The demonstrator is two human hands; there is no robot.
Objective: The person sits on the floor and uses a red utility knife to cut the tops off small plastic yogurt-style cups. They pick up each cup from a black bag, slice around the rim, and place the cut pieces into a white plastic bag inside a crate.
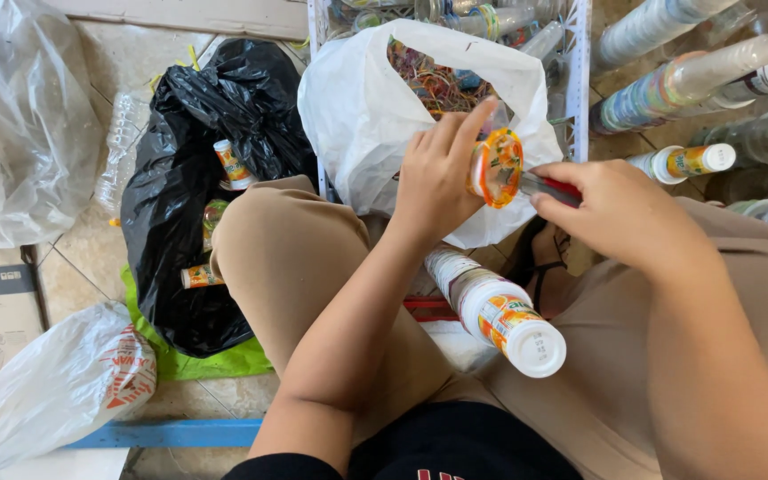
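My left hand (437,173) grips a clear plastic bottle (496,167) by its orange-labelled end, bottom facing me, over a white bag. My right hand (620,213) holds a red-handled cutting tool (551,186) whose metal tip touches the bottle's label. The white plastic bag (357,116) under the hands holds a heap of thin coloured label strips (433,82). A stack of white-capped bottles (500,316) lies between my knees, cap end toward me.
A black bag (171,178) at left holds several small labelled bottles. Clear bags lie at far left (20,124) and lower left (55,391). Stacked clear bottles (695,80) lie at upper right, a white crate (575,53) behind the white bag.
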